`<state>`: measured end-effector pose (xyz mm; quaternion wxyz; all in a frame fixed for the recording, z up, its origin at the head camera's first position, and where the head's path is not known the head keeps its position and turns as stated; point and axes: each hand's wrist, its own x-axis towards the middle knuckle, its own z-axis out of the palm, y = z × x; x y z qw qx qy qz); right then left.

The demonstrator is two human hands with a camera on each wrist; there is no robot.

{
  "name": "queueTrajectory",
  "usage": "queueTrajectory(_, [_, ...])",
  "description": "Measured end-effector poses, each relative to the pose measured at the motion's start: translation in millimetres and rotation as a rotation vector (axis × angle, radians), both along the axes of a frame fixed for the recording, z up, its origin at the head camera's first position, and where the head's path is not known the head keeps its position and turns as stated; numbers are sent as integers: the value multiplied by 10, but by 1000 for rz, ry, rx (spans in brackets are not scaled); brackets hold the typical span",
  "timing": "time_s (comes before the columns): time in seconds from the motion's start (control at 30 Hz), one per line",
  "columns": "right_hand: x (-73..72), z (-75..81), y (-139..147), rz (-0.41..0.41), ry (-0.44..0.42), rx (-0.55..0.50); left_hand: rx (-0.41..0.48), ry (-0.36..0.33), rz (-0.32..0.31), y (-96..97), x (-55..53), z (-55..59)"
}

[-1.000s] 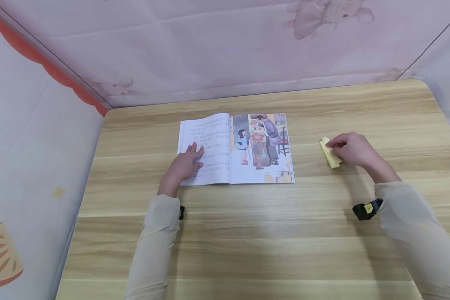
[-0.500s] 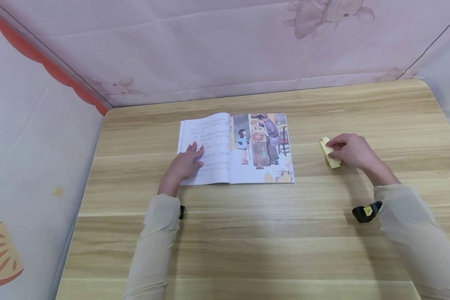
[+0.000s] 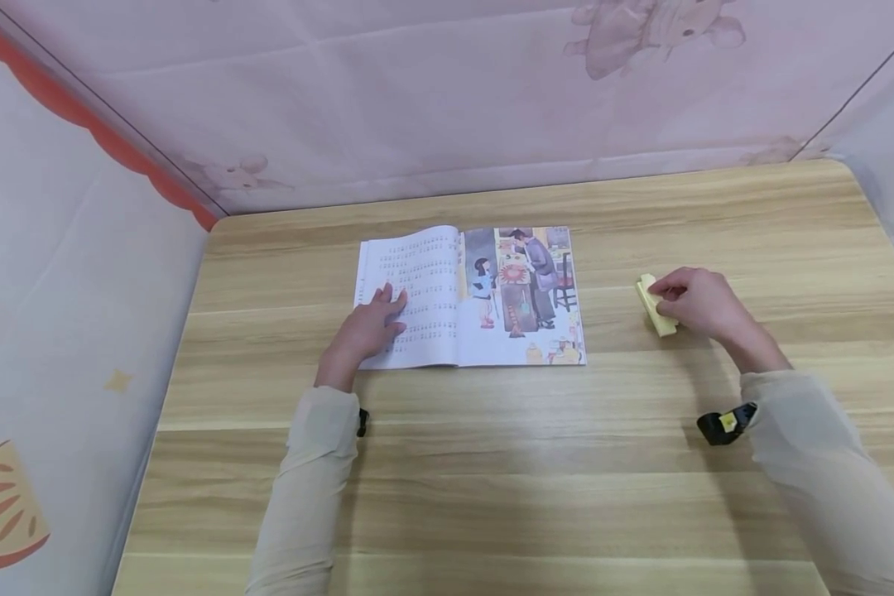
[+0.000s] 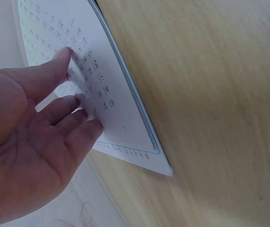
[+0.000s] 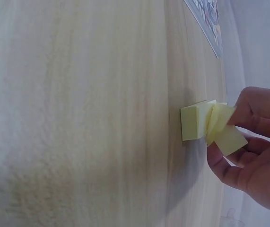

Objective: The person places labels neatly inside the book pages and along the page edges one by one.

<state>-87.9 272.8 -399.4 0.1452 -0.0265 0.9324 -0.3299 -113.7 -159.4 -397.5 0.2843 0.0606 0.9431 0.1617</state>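
An open picture book [image 3: 484,346] lies on the table, printed text on its left page and a coloured drawing on its right page. My left hand [image 3: 368,329] rests on the text page with fingers spread. In the left wrist view its fingertips [image 4: 94,127] touch the paper near the outer margin. To the right of the book is a thick pad of yellow sticky notes [image 3: 650,303]. My right hand [image 3: 704,308] is at this pad, pinching upper sheets. The right wrist view shows lifted, fanned sheets [image 5: 230,140] between thumb and fingers, over the pad's block [image 5: 190,124].
The wooden table [image 3: 536,480] meets a pink printed backdrop [image 3: 417,99] at its far edge. Another pale sheet [image 3: 52,273] hangs at the left. Black wrist cameras [image 3: 724,425] sit under both sleeves, above the tabletop.
Both hands stay in nearly the same places. The right fingers shift slightly on the sticky notes, and the right wrist moves a little. The book has not moved.
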Motion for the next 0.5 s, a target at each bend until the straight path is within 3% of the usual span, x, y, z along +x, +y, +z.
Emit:
queueTrajectory(0.3, [13,-32,-9,5,29,12,3,5,5,5,12,3])
queueTrajectory(0.5, [29,-45,-14,30,94,25,-2,4,8,12,14,18])
